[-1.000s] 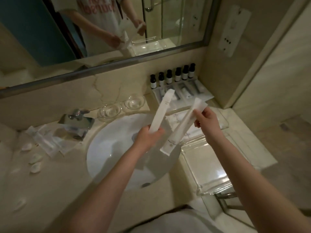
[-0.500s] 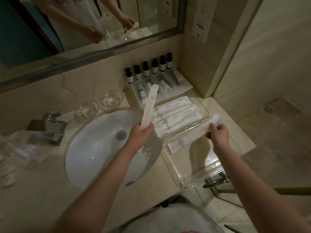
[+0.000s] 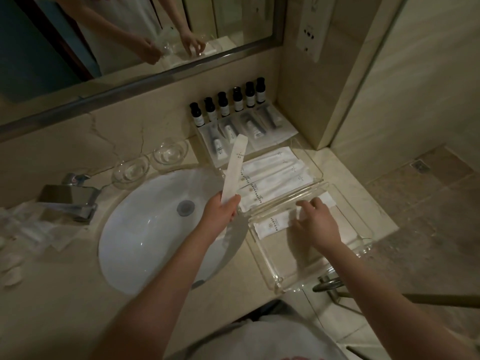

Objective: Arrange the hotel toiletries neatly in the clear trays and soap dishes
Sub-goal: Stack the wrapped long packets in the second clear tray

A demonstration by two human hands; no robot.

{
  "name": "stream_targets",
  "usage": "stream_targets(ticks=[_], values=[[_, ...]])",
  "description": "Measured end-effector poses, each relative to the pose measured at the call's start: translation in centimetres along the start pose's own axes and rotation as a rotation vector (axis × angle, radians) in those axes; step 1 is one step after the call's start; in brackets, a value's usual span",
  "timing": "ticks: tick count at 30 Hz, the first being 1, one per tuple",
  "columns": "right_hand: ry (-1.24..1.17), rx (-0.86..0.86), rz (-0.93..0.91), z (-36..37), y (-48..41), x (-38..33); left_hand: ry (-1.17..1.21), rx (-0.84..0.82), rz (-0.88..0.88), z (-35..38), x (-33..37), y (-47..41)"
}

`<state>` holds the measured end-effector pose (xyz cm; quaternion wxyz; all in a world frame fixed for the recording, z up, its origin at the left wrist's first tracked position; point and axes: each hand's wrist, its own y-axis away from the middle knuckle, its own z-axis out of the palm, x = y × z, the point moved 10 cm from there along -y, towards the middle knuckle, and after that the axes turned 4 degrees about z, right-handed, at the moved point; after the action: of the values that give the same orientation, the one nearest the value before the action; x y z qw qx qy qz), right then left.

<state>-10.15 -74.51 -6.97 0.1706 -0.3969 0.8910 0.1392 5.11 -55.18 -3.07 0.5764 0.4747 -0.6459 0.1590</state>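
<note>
My left hand [image 3: 220,210] grips the lower end of a long white packet [image 3: 235,168], held upright over the sink's right edge. My right hand [image 3: 315,223] rests on a second white packet [image 3: 272,224] lying flat at the far end of the near clear tray [image 3: 288,278], fingers spread over its right part. The middle clear tray [image 3: 315,162] holds several white packets [image 3: 272,172] side by side. The far tray [image 3: 201,137] carries small tubes in wrappers [image 3: 253,128] and a row of dark-capped bottles [image 3: 224,103]. Two glass soap dishes [image 3: 150,162] stand beside the sink.
A white sink [image 3: 155,229] with a chrome tap [image 3: 70,198] lies to the left. Loose wrapped items and small white soaps [image 3: 13,271] lie on the counter at far left. A mirror [image 3: 130,35] runs along the back wall. A metal rail [image 3: 330,284] juts below the counter's right edge.
My right hand has lowered its packet from the air into the near tray and now lies flat on it. The left hand still holds its packet upright. My view shifted right.
</note>
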Motion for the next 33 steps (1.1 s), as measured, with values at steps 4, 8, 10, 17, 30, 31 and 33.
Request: stream_targets(ticks=[4,8,10,17,30,31,33], values=[[-0.040,-0.078,-0.090,1.6,-0.1,-1.2,0.003,0.011,-0.009,-0.1,-0.4,0.1],[-0.054,-0.039,-0.101,1.6,-0.9,-1.7,0.003,-0.017,-0.016,0.2,-0.6,0.3],[-0.065,-0.031,-0.100,1.6,-1.0,-1.7,-0.004,-0.030,-0.015,0.4,-0.7,0.3],[-0.581,0.087,0.015,-3.2,-1.4,-3.4,0.023,-0.348,-0.082,3.7,-0.7,1.3],[-0.997,0.173,0.450,-5.1,-3.7,3.8,-0.531,-0.361,0.096,8.5,-1.0,2.1],[-0.953,0.191,0.500,-4.9,-3.4,5.3,-0.586,-0.336,0.144,8.8,-1.0,2.2],[-0.819,0.183,0.574,-4.5,-2.5,7.3,-0.685,-0.323,0.228,10.1,-1.1,2.6]])
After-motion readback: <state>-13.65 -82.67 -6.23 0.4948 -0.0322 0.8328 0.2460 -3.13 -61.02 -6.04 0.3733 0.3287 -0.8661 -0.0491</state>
